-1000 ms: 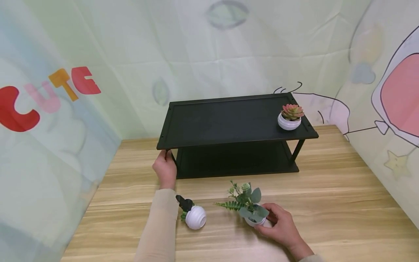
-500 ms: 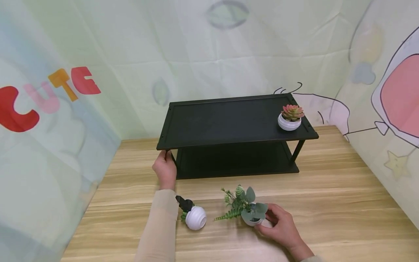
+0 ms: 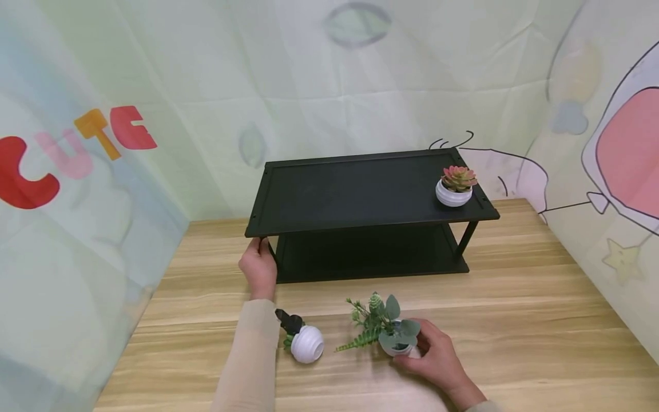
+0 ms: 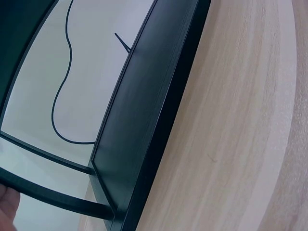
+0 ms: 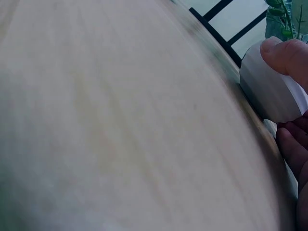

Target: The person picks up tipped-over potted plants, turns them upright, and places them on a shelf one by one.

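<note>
My left hand (image 3: 259, 270) grips the front left post of a black two-tier shelf (image 3: 355, 194), just under its top board. In the left wrist view, fingertips (image 4: 7, 204) touch that post (image 4: 57, 198). With thumb and fingers, my right hand (image 3: 436, 356) holds the white pot of an artificial green plant (image 3: 383, 329) in front of the shelf. The right wrist view shows the thumb on the ribbed pot (image 5: 269, 86) and fingers below it. Between my arms, another white-potted plant (image 3: 307, 343) lies on its side, its dark top pointing up-left.
A pink succulent in a white bowl (image 3: 454, 189) stands at the right end of the shelf's top board. Beneath everything is a wood-grain table (image 3: 540, 320). A printed cloth backdrop (image 3: 309, 74) rises behind the table and along both sides.
The green plant has turned in my right hand, so its fern leaf points lower to the left. My left hand and the shelf have stayed in place.
</note>
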A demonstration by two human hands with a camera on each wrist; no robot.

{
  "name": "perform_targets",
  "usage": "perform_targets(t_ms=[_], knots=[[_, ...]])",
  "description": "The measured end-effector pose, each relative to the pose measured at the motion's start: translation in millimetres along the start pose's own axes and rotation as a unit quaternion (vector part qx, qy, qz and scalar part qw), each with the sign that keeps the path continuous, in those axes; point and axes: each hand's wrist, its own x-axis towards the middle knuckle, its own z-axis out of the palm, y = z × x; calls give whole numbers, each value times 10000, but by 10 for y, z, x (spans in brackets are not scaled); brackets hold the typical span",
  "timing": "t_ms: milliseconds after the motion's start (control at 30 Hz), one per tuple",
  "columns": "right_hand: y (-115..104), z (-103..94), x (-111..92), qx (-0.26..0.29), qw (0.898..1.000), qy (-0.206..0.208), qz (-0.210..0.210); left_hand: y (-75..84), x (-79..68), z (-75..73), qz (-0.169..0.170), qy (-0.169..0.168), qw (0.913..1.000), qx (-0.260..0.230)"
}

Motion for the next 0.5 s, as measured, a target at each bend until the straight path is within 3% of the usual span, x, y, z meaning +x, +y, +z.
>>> perform_targets(t_ms=[300,500], knots=[[-35,-2,-5,-448,9990,85,11,8,7,-6,-57,-45,10000,34],[-243,-3,22,-689,9972,292,-32,7,5,-19,-84,-74,9999,101]])
